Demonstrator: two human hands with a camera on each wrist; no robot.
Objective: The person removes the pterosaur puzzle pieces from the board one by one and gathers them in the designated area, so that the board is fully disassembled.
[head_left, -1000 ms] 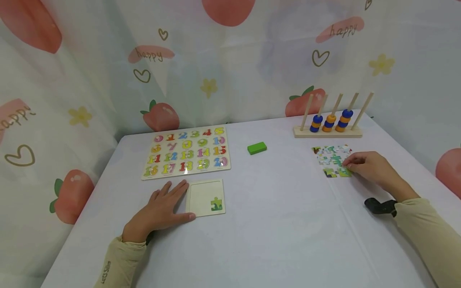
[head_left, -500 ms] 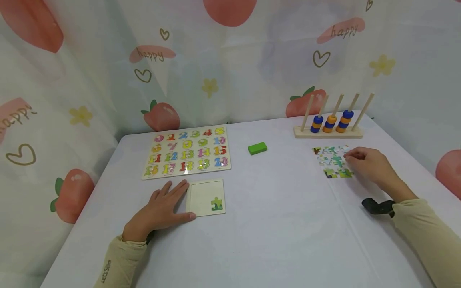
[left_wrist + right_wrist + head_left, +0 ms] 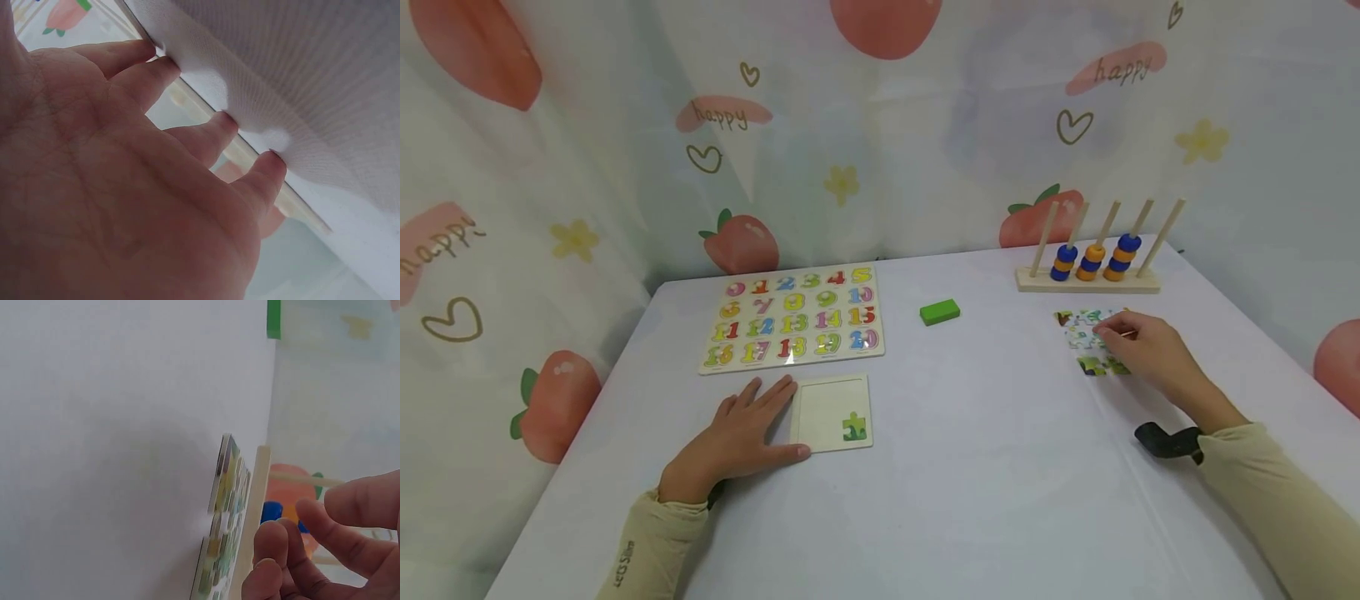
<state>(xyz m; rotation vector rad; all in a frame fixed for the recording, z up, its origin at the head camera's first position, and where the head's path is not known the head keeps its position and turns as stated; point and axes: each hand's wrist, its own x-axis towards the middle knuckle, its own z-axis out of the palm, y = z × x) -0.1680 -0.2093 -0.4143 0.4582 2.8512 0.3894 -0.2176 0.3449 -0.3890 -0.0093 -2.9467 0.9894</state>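
Note:
My left hand (image 3: 737, 437) is spread at the left side of the square wooden puzzle tray (image 3: 831, 400), its thumb and fingertips at the tray's edge. One green jigsaw piece (image 3: 853, 426) lies in the tray's lower right corner. On the right, my right hand (image 3: 1150, 350) is over the loose jigsaw pieces (image 3: 1078, 336), its thumb and index fingertip close together. Part of the pieces is hidden under it. In the right wrist view the pieces (image 3: 222, 519) lie on the cloth beside the curled fingers (image 3: 269, 540). I cannot tell whether a piece is between the fingertips.
A wooden number board (image 3: 793, 319) lies behind the tray. A green block (image 3: 940, 312) is at the table's middle back. Behind the loose pieces stands a wooden peg abacus (image 3: 1088, 281) with blue and orange beads. A printed curtain (image 3: 925, 150) hangs behind the table (image 3: 970, 467).
My right hand has moved from the right edge of the loose pieces up and then leftward over them. The left hand stays at the tray.

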